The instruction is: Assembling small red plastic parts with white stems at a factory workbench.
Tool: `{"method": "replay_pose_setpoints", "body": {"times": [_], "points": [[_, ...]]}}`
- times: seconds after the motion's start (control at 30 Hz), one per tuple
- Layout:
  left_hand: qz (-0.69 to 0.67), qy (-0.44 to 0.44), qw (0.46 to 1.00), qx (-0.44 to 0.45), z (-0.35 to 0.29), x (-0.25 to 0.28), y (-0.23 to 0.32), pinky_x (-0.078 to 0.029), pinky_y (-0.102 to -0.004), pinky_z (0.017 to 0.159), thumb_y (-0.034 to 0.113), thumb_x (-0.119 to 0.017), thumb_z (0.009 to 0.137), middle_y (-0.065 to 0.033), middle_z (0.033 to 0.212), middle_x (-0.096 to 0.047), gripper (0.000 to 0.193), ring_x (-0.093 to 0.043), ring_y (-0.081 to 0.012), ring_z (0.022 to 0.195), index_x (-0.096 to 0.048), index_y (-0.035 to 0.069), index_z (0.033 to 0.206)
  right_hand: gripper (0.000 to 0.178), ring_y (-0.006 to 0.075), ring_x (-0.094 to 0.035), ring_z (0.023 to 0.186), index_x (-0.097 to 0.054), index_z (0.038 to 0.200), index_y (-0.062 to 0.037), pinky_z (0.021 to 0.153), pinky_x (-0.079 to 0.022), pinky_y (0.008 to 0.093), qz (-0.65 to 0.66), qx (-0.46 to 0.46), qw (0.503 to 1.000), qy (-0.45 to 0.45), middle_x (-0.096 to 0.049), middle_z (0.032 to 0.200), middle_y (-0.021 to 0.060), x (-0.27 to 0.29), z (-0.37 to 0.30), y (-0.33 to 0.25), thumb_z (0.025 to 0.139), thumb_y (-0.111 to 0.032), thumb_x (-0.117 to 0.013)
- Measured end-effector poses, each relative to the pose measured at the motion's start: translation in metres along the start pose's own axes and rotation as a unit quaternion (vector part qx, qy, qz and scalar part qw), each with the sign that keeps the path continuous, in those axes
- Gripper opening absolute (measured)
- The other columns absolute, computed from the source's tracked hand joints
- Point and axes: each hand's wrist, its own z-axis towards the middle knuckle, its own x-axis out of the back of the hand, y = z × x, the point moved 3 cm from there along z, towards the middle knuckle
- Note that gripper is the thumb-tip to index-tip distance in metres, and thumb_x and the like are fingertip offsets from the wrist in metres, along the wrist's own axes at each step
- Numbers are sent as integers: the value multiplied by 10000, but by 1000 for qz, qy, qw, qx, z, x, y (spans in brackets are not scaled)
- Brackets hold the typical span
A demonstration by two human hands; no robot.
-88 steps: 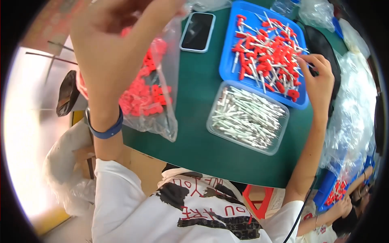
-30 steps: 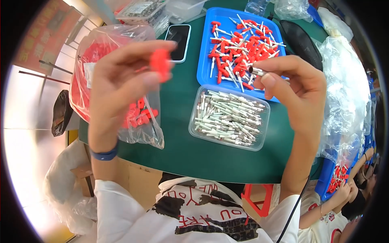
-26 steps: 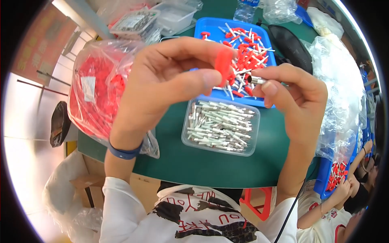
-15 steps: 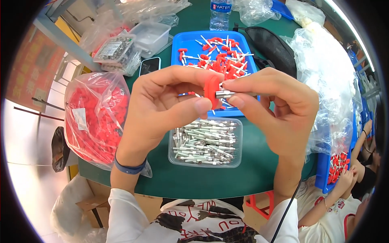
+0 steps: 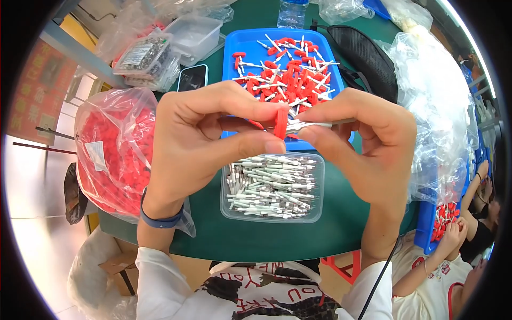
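- A flat red piece is pinched between the thumb and forefinger of the left hand; it is held upright, its narrow edge shown.
- A slim white rod is gripped nearly level by the right hand; its left end is set against the red piece, and whether it is inserted cannot be told.

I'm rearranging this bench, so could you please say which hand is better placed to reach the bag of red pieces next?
Probably the left hand: it is nearer the clear bag, though pinching a red piece; the right hand is farther, pinching a white rod.
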Motion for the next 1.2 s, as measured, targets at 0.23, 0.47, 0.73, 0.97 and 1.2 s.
{"method": "replay_pose_setpoints", "body": {"times": [0.23, 0.47, 0.73, 0.97, 1.2], "points": [[75, 40, 993, -76, 0, -5, -4, -558, -253, 722, -109, -778, 651, -134, 928, -652, 332, -648, -168, 815, -688, -36, 962, 170, 94, -571, 655, -696, 882, 41, 567, -412, 202, -33, 75, 995, 60, -660, 785, 85, -5, 0, 0, 720, 92, -700], [118, 65, 983, -122, -3, -8, -1, -525, -236, 686, -104, -784, 651, -119, 905, -653, 326, -633, -152, 800, -683, -40, 954, 196, 105, -574, 651, -696, 897, 49, 573, -423, 209, -55, 113, 989, 77, -658, 781, 96, -10, -4, -3, 713, 116, -693], [64, 66, 993, -77, -2, -1, 2, -522, -242, 735, -69, -769, 688, -106, 907, -659, 321, -635, -139, 821, -678, -42, 995, 189, 114, -605, 716, -688, 944, 53, 637, -457, 205, 29, 85, 993, 75, -671, 834, 99, -17, -1, 1, 759, 92, -680], [143, 54, 988, -29, 1, -13, 12, -532, -316, 842, -32, -693, 751, -180, 1165, -628, 398, -623, -192, 1038, -618, -45, 1142, 156, 100, -628, 835, -681, 1006, 40, 720, -489, 227, -80, 86, 991, 56, -683, 932, 69, 16, 5, 10, 884, -7, -596], [191, 8, 934, -302, -32, -23, 38, -495, -327, 635, 221, -568, 845, -113, 865, -617, 231, -616, -255, 812, -647, 6, 876, 163, 95, -640, 666, -711, 966, -36, 606, -474, 221, -262, -25, 950, 168, -710, 807, 79, 42, 22, 117, 856, -144, -656]]}}
